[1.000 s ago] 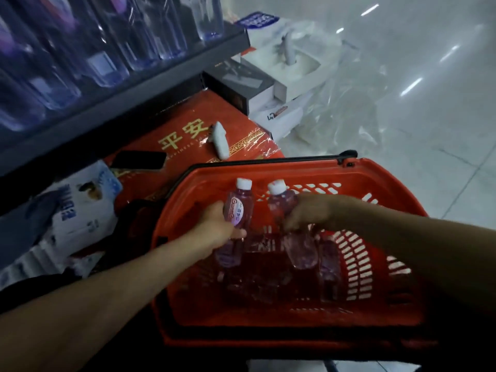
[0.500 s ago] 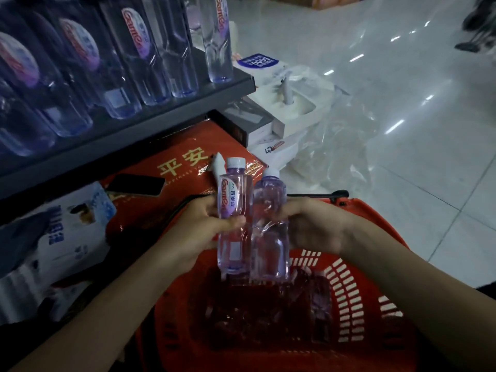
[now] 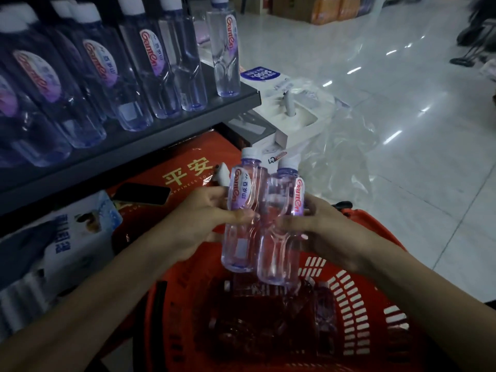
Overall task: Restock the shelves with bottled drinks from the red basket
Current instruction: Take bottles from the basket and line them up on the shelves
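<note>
Place: a shop aisle.
Evidence: shelf (image 3: pixel 161 146) at 10 o'clock lined with identical bottles (image 3: pixel 150 73); red basket (image 3: pixel 375 304); boxed stock (image 3: pixel 332 6) at 1 o'clock.

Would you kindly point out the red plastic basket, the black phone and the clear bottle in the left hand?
Red plastic basket (image 3: pixel 357 312), head view: slotted right wall.
Black phone (image 3: pixel 142 196), head view: screen centre.
Clear bottle in the left hand (image 3: pixel 243 210), head view: body below label.

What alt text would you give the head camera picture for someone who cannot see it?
A person holds two clear bottled drinks upright, side by side, one in the left hand and one in the right hand, above a red basket that holds more bottles. To the left, a dark shelf carries a row of matching bottles.
</note>
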Demonstrator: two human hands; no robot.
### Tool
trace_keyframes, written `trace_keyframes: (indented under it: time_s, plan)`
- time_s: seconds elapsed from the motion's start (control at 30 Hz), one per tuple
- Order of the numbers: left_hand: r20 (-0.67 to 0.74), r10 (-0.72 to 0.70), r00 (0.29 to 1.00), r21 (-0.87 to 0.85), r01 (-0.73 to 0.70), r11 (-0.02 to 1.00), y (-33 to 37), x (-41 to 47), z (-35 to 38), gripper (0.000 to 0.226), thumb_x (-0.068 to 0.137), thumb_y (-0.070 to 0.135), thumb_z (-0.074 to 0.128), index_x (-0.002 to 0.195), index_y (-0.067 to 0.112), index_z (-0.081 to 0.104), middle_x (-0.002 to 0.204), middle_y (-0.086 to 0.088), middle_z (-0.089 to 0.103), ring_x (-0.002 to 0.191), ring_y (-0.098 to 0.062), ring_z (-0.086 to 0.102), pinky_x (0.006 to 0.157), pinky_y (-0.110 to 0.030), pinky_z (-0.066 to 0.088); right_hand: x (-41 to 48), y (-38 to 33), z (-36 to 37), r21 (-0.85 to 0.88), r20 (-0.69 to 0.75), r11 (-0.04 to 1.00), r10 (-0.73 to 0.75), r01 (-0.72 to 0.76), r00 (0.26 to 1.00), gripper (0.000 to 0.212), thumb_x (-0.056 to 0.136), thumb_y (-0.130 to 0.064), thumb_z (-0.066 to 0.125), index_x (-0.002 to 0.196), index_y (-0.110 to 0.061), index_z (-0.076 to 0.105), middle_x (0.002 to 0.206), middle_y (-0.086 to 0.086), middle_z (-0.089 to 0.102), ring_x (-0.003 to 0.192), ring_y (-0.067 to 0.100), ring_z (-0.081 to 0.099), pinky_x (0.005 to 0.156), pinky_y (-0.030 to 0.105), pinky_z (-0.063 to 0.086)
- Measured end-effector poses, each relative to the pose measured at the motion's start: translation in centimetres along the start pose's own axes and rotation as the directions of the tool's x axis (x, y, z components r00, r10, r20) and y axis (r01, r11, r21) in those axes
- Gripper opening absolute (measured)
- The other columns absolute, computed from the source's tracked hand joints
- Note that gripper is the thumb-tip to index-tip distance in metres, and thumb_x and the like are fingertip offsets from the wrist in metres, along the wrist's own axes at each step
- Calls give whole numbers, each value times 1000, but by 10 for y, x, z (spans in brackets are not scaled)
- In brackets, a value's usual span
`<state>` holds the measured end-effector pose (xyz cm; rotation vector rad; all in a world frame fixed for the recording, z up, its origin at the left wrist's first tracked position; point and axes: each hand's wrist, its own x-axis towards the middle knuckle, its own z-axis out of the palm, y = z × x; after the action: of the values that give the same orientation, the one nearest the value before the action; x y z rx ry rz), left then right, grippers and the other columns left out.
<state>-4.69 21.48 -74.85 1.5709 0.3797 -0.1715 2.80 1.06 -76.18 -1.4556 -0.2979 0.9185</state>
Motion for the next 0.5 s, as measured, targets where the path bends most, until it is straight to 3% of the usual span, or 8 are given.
trace_keyframes:
  time_s: [0.1, 0.23, 0.33, 0.5]
  plan:
    - [17, 59, 998, 32, -60, 998, 11, -1, -15, 37, 72, 1, 79, 104, 19, 74, 108, -9, 74, 96, -23, 74, 81, -45, 60, -4, -14, 16, -191, -200, 970, -191, 153, 961, 72, 58, -21, 88, 122, -28, 56, 110, 4, 73, 93, 18, 74, 73, 29, 60]
    - [-68, 238, 969, -36, -241, 970, 20, -14, -51, 40, 65, 2, 81, 100, 18, 73, 102, -10, 75, 85, -14, 73, 64, -28, 59, 12, -40, 54, -354, -265, 890, -389, 286, 882, 75, 47, -34, 88, 115, -28, 56, 103, -4, 72, 89, 10, 72, 67, 21, 58]
    - [-256, 417, 872, 45, -420, 906, 30, -33, -93, 41, 63, -1, 83, 96, 20, 72, 93, 2, 77, 87, -9, 71, 80, -24, 58, 40, -61, 103, -386, -219, 829, -508, 405, 833, 68, 54, -27, 89, 116, -20, 59, 101, -4, 73, 87, 8, 72, 67, 21, 58]
    - [-551, 548, 629, 244, -507, 827, 43, -77, -174, 44, 70, -3, 82, 97, 30, 68, 97, 7, 77, 95, -8, 71, 88, -32, 57, 95, -83, 202, -313, -71, 731, -655, 607, 752, 55, 65, 0, 87, 112, -11, 59, 102, 1, 73, 91, 16, 72, 72, 24, 58]
